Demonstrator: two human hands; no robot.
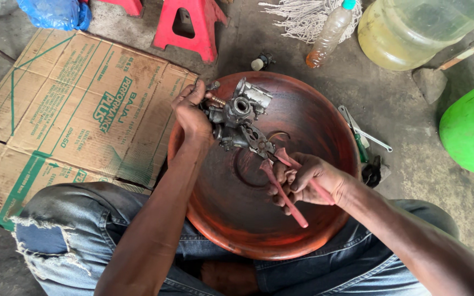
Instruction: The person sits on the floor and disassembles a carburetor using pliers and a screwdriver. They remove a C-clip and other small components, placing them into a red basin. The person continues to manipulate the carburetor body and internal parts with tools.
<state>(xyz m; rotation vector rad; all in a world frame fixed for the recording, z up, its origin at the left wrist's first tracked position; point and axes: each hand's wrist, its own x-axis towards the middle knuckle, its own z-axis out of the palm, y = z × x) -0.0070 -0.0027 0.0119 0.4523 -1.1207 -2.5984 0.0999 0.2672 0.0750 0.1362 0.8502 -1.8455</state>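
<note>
- Now the left hand point(192, 112) grips the grimy carburetor point(237, 118) over the red basin point(325, 115), fingers wrapped tight.
- Right hand point(308, 181) clamps pink-handled pliers point(283, 181); nose meets the part just beyond its fingertips.
- Best keep the body braced and squeeze steadily.

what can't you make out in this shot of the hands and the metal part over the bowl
Head view only:
- Tool tips: the jaws of the red-handled pliers in the right hand sit against the carburetor, so what they bite on is hidden.
- Left hand covers the carburetor's left side; its grip there is unseen.
- Large jug and green stool are cut off by the frame edges.
- Small cap beyond the bowl: too small to identify.
</note>
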